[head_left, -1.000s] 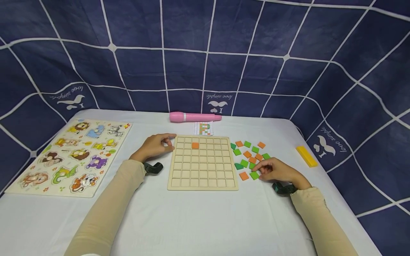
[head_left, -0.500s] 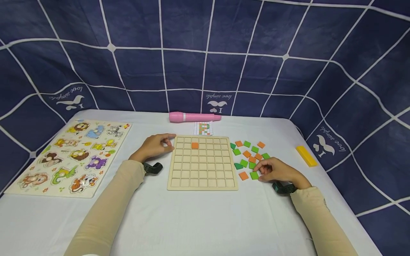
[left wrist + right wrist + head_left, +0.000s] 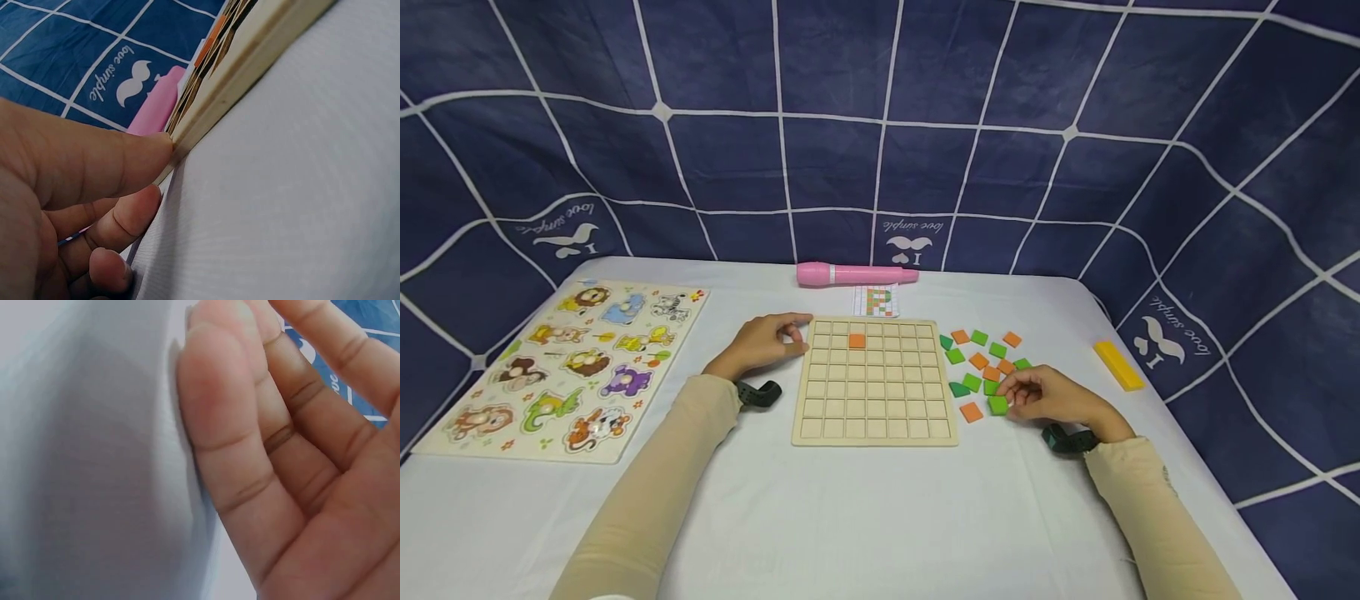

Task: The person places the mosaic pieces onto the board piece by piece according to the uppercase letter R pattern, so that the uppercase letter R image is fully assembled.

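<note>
Navy cloth (image 3: 970, 167) with white lines backs a white-covered counter (image 3: 865, 517). The right hand (image 3: 1051, 395) has its grip nearly closed, pinching a green tile (image 3: 997, 406) right of the wooden grid board (image 3: 876, 389), among scattered tiles (image 3: 991, 374). The left hand (image 3: 763, 342), fingers bent, holds the board near its far left corner. One orange tile (image 3: 857, 341) sits in it; beyond lies a pattern card (image 3: 876, 301).

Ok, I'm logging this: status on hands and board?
Left hand on grid board edge. One orange tile seated. Right hand pinches green tile. Loose orange tile lies between it and board.
</note>
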`<state>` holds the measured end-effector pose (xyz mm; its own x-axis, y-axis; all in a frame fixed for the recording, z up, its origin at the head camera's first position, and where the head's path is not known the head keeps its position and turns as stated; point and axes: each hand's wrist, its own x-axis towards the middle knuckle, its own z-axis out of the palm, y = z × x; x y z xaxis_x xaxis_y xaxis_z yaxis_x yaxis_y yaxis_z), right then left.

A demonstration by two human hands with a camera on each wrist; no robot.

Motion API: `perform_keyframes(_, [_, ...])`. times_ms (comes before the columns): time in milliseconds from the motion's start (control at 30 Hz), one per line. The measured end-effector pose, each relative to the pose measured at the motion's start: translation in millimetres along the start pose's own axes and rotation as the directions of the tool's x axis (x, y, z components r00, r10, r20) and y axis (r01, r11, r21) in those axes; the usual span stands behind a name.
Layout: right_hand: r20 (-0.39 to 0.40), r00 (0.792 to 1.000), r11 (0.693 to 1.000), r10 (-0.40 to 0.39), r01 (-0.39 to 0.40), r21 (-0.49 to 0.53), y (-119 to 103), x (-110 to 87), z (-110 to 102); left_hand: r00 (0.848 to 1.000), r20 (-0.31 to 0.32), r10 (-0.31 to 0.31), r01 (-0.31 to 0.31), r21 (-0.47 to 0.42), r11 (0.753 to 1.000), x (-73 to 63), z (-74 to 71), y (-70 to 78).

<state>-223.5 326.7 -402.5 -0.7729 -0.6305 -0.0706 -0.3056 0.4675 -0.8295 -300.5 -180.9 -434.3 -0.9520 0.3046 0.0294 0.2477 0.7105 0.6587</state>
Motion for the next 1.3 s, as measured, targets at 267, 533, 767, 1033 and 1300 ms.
perform_keyframes(267, [-0.029,0.998,0.995,0.053,-0.051,0.081,-1,4.4,0,1.000,-0.006,0.008,-0.008,-0.005,1.000,0.9,2.2,-0.8])
perform_keyframes(533, [-0.076,0.993,0.990,0.094,-0.085,0.114,-3,19.1,7,1.000,-0.001,0.004,-0.004,0.010,1.000,-0.7,1.2,0.4])
perform_keyframes(767, [-0.094,0.991,0.983,0.100,-0.084,0.163,-8,37.7,13,1.000,0.012,-0.001,0.001,0.011,1.000,-0.9,0.4,0.5])
perform_keyframes(1033, [-0.119,0.983,0.974,0.138,-0.113,0.195,-17,59.4,18,1.000,0.025,0.009,-0.009,0.004,1.000,-0.4,-1.3,-1.2])
perform_keyframes(1300, [-0.161,0.970,0.964,0.182,-0.144,0.221,-30,85.0,25,1.000,0.026,0.008,-0.008,-0.004,1.000,-0.9,-3.3,0.9])
